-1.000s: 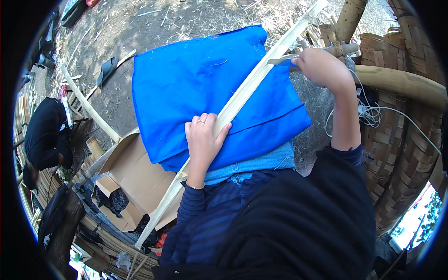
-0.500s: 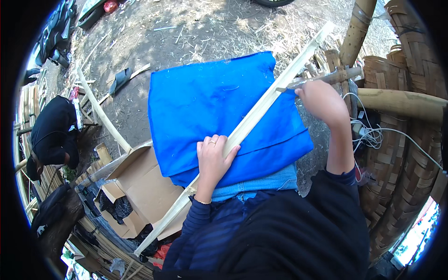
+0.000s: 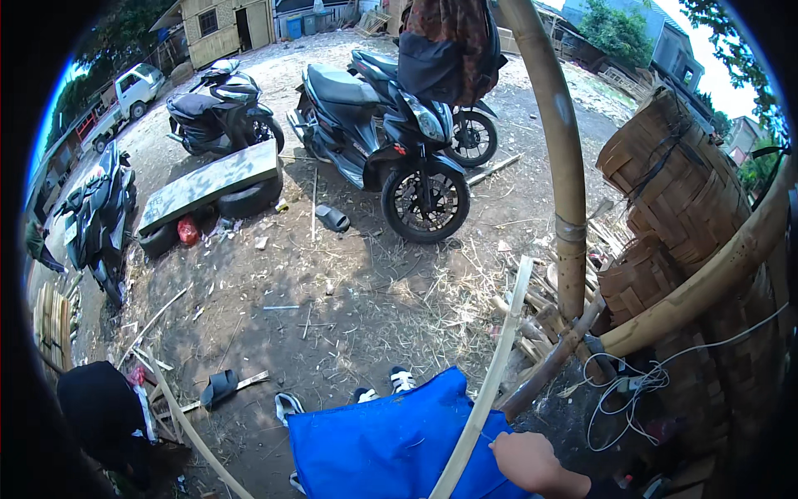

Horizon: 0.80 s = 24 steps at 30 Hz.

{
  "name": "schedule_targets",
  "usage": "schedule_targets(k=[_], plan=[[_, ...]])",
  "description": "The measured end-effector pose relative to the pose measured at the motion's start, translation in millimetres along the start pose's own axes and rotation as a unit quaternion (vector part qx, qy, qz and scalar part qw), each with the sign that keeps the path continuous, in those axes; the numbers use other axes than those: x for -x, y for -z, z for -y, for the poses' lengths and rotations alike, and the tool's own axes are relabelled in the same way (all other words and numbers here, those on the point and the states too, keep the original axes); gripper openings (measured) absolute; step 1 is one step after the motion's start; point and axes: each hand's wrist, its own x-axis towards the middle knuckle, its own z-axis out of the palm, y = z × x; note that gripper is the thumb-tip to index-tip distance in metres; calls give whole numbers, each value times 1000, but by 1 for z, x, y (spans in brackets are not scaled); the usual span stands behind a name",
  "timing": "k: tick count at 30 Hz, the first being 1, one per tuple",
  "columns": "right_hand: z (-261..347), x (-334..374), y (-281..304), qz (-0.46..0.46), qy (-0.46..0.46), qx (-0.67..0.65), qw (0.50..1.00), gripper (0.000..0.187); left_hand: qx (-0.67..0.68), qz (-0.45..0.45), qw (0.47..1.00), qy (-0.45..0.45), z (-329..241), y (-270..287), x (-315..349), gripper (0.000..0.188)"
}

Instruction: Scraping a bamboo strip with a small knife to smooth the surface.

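A long pale bamboo strip point(image 3: 489, 391) slants up from the bottom edge, crossing a blue cloth point(image 3: 366, 449) spread over my lap. My right hand point(image 3: 532, 462) is closed at the right side of the strip. Its fingers are wrapped round a knife point(image 3: 488, 435), of which only a little of the blade shows against the strip; the handle is hidden in the hand. My left hand is out of view below the picture.
A bamboo post point(image 3: 567, 208) and woven bamboo panels point(image 3: 665, 166) stand at right, beside a coiled white cable point(image 3: 644, 381). Motorbikes point(image 3: 382, 133) and a plank on tyres point(image 3: 212, 187) are ahead. A person in black point(image 3: 100, 416) bends at lower left, near a loose sandal point(image 3: 219, 388).
The view has tilted upward, so the yard ahead now shows and my left hand has dropped out of the picture. My right hand stays beside the bamboo strip with the knife.
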Motion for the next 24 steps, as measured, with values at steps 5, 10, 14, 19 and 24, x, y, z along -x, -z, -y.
schedule_targets(k=[5, 10, 14, 19, 24], plan=[[-6, -38, 48, 104, 21, 32, 994, 36, -16, -113, 992, -53, -3, 26, -36, 29], [-10, -75, 59, 128, -44, 67, 989, 38, 14, -84, 995, -51, 11, 34, -63, 29], [4, -68, 65, 129, -36, 96, 986, 37, 31, -94, 994, -49, 13, 30, -65, 29], [5, -55, 38, 58, -20, 103, 993, 39, 27, -117, 992, -41, 16, 5, -44, 30], [12, -46, 25, -31, -34, 96, 994, 28, 117, -100, 988, -19, 4, 14, -32, 31]])
